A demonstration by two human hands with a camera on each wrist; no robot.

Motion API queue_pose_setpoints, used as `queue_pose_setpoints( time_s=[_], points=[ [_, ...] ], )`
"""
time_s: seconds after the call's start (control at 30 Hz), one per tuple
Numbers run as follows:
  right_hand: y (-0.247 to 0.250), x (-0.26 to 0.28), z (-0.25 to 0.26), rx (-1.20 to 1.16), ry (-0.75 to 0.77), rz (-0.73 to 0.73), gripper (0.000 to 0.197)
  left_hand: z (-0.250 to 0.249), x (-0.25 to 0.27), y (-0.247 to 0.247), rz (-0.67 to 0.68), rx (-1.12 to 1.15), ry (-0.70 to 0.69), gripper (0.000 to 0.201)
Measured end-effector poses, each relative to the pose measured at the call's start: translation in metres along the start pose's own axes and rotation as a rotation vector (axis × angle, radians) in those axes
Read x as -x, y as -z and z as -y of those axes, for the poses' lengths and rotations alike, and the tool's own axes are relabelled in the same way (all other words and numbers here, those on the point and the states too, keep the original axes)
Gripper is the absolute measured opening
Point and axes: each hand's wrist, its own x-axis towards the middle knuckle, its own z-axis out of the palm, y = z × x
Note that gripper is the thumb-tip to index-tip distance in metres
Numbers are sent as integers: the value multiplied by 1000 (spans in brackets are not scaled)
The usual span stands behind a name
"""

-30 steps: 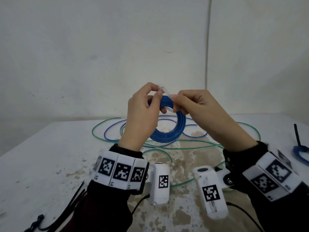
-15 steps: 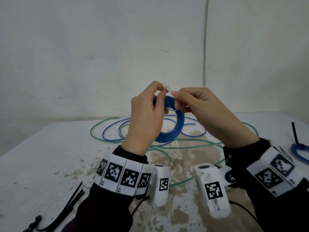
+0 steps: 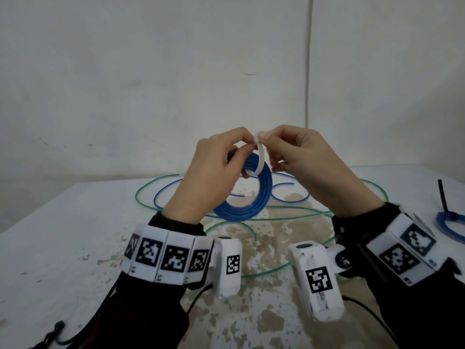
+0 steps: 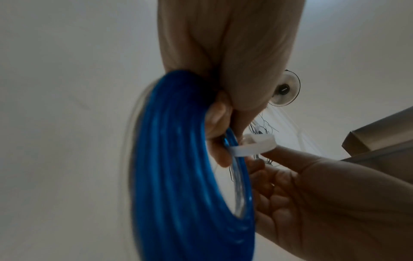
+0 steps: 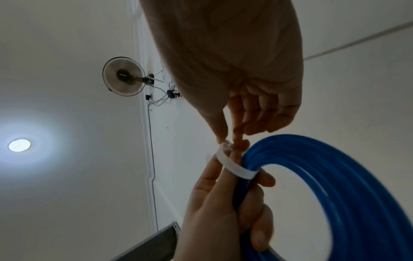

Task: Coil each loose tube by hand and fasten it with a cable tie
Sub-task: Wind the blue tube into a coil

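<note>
The tabletop (image 3: 63, 248) is spreading wide and pale below the work, its far edge running along the wall at twelve o'clock, with loose green and blue tubes (image 3: 161, 190) sprawling across its middle, a finished blue coil (image 3: 450, 225) lying at three o'clock and spare black ties (image 3: 50, 335) lying at seven o'clock near the front edge. Both hands are working lifted well above all this, so there is open room on every side and nothing is crowding the pull. The blue coil (image 3: 247, 205) is hanging upright in the air between the hands, clear of the tabletop. The left hand (image 3: 211, 172) is clamping around the coil's top, thumb and forefinger also pinching the white cable tie (image 3: 260, 159). The right hand (image 3: 307, 162) is pinching the tie's other end beside it. The tie is looping around the bundle at twelve o'clock; whether its tail is entering the head is not clear. The turns probably need holding flat and tight while the tail is being drawn straight through, so none is slipping outside the loop.
</note>
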Motion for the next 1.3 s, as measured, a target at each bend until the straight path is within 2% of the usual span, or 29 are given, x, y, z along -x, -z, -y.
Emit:
queue_pose_setpoints(
  time_s=[0.2,0.27,0.4,0.5,0.67,0.73,0.83,0.87,0.97,1.1,1.3],
  points=[
    [19,-2,6,-117,-169,151,23,-6,1,-9,104,3,-32,15],
    [22,-2,9,-94,-153,141,21,-8,1,-10,127,13,-33,16],
    [20,-4,8,-41,-98,22,18,-8,2,-5,194,110,14,18],
    [25,-7,7,-65,-80,-141,18,-13,3,-7,267,123,5,22],
    [20,-9,1,-95,-34,-294,14,-16,1,-9,286,177,28,30],
    [18,-9,1,-150,-84,-175,16,-15,1,-8,288,194,64,32],
    [17,-2,7,-129,-172,240,24,-11,1,-7,236,218,107,32],
    [17,0,8,-123,-152,292,24,-10,0,-7,219,228,114,30],
    [21,1,10,-131,-94,229,19,-11,0,-10,188,275,110,23],
    [25,1,13,-11,-2,96,21,-15,1,-10,145,257,68,24],
    [20,1,10,87,65,-60,19,-17,0,-11,180,189,64,23]
  ],
)
